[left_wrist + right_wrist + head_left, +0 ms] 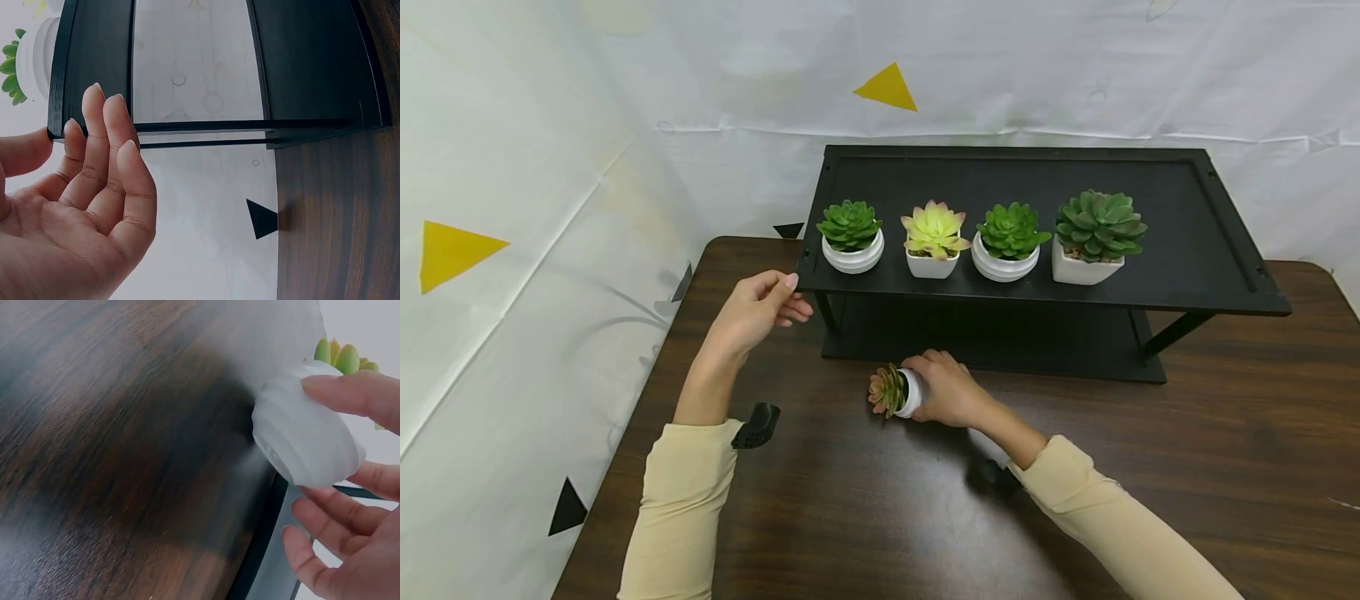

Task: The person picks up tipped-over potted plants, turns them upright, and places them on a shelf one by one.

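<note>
My right hand (951,392) grips the white ribbed pot (306,425) of a small reddish-green succulent (888,391). The plant is tipped on its side, its leaves facing left, just in front of a black two-tier shelf (1180,208). Thumb on one side and fingers on the other hold the pot in the right wrist view. At the shelf's front left corner, my left hand (756,308) pinches the top board's edge between thumb and index finger. The other fingers of that hand (94,187) stay loosely bent beneath the board.
Along the shelf's top stand a green succulent (850,237), a yellow-pink one (934,237), another green one (1010,242) and a larger dark green one (1097,233), all in white pots. The shelf stands on a brown wooden table (850,517) against white sheeting (760,75).
</note>
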Tool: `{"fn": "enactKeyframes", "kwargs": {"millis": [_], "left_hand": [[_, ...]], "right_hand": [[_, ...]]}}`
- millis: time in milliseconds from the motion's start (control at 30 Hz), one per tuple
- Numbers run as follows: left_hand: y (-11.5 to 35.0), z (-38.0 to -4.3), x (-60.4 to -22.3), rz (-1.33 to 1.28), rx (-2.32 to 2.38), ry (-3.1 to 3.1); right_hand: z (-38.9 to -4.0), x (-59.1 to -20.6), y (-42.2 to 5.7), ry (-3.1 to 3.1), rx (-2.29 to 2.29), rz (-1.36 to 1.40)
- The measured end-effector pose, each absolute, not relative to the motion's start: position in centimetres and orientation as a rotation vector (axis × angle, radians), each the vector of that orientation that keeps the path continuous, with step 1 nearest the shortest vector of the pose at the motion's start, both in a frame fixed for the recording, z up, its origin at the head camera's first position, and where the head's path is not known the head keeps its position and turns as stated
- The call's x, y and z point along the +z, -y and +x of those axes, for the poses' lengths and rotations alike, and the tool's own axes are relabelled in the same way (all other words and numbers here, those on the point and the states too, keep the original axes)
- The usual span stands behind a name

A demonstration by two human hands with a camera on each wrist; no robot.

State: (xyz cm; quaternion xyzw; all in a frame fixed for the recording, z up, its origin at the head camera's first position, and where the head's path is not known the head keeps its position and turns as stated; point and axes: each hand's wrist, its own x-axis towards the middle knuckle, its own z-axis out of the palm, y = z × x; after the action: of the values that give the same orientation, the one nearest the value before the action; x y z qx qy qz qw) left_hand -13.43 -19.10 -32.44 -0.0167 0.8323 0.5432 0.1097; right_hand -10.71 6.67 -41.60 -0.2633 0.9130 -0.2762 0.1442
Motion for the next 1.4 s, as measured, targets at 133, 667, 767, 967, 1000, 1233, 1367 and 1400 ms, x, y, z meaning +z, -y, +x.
{"fn": "enactKeyframes", "kwargs": {"millis": [133,667,767,967,1000,1233,1367,1400], "left_hand": [[19.1,-13.4,-32.4,-0.048,1.599,-2.447],[19.1,-13.2,-32.2,-0.031,1.596,-2.451],[19.1,-13.2,-32.2,-0.03,1.596,-2.452],[19.1,-13.3,-32.3,-0.026,1.601,-2.452],[19.1,-13.2,-32.3,-0.021,1.6,-2.452],[19.1,-13.2,-32.2,-0.021,1.603,-2.449],[19.1,-13.2,-32.1,-0.018,1.603,-2.447],[19.1,-13.2,-32.1,-0.018,1.601,-2.447]], "right_hand": [[-10.6,-41.7,-7.2,-2.6,-0.833,-0.78],[-10.2,-42.8,-9.3,-2.348,-1.05,-0.832],[-10.2,-43.1,-9.7,-2.323,-1.046,-0.83],[-10.2,-43.4,-10.1,-2.284,-1.044,-0.815],[-10.2,-43.5,-10.2,-2.275,-1.047,-0.814],[-10.3,-43.6,-10.3,-2.246,-1.071,-0.84],[-10.3,-43.6,-10.3,-2.249,-1.06,-0.848],[-10.2,-43.6,-10.3,-2.249,-1.057,-0.844]]}}
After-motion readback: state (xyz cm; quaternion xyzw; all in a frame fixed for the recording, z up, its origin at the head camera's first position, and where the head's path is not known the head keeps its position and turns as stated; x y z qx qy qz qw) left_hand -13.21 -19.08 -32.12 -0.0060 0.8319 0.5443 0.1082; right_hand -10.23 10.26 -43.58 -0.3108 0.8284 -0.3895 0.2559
